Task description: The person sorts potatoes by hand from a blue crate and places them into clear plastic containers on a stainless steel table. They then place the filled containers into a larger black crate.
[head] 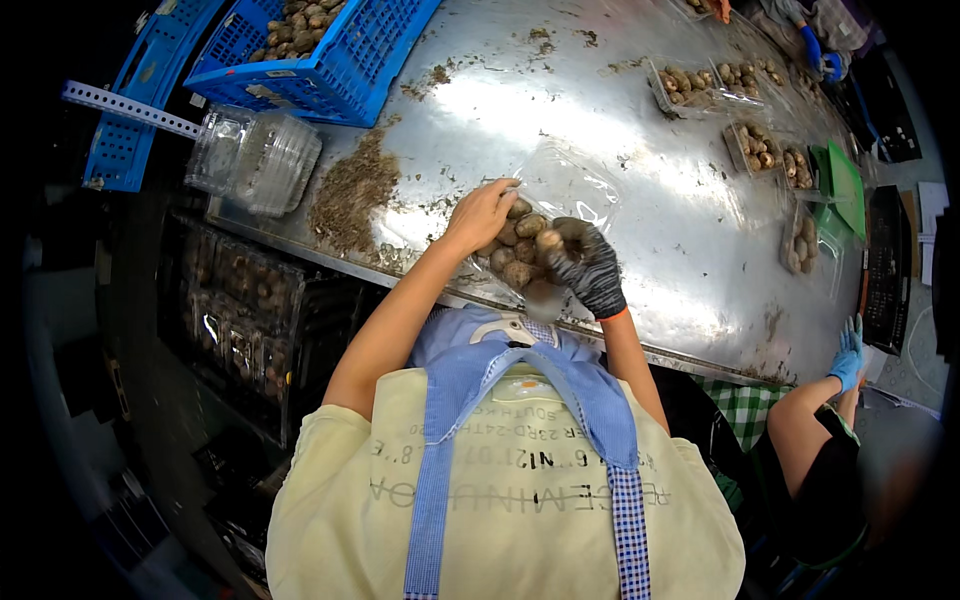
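Note:
Small brown taro corms (517,247) fill a clear plastic clamshell box in front of me, near the metal table's front edge. Its clear lid (574,180) lies folded back behind the corms. My bare left hand (480,215) grips the box's left side, fingertips by its back rim. On the right, my right hand (589,266), in a grey-black knit glove, curls over the corms and holds a pale-ended corm (550,241). The fingers partly hide this corm. A blurred roundish thing (544,300) shows at the box's front edge; what it is I cannot tell.
A blue crate (337,86) of corms stands back left, beside stacked empty clamshells (255,161). Soil debris (352,195) covers the table nearby. Filled boxes (686,86) and a green container (844,187) are at right. Co-workers' gloved hands (847,352) appear there. Black crates (247,315) stand left below.

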A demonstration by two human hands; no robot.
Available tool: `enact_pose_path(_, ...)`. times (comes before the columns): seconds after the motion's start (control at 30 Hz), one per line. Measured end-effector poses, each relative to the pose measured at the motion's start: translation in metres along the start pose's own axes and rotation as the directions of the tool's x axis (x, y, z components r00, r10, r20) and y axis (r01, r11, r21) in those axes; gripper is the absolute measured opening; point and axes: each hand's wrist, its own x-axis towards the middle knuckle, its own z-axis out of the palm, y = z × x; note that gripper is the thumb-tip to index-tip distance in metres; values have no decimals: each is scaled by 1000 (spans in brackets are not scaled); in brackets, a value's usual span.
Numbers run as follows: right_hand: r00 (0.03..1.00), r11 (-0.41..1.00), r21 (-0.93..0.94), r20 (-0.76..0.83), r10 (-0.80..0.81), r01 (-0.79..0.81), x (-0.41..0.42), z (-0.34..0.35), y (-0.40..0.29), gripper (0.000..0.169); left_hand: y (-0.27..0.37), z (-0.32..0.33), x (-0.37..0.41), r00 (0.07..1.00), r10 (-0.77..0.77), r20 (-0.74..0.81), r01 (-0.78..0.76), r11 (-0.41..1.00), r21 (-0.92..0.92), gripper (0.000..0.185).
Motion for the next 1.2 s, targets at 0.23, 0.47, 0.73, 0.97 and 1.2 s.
enact_pose_path(0.23, 920, 949, 293, -327, 216, -118, 15, -30, 19, 24, -1, -3, -51, 995, -93, -19, 93, 995, -20, 33)
enact_pose_path(0.47, 975, 980, 156, -162, 151, -126, 25, -10, -12, 21, 46, -14, -52, 996, 21, -82, -49, 932, -360, 38)
enact_pose_path(0.73, 977, 932, -294, 54, -204, 211, 27, -2, -13, 20, 30, 12, -40, 972, -158, 173, 223, 394, -892, 29)
enact_pose_path(0.97, 958, 373, -924, 32, 286, -80, 59, -20, 5, 27, 32, 2, -40, 951, -130, 282, 300, 153, -942, 31)
enact_pose_path(1.2, 975, 614, -787, -179, -131, -62, 45, -35, 52, 24, 33, -7, -44, 920, -7, 393, 393, 4, -920, 29)
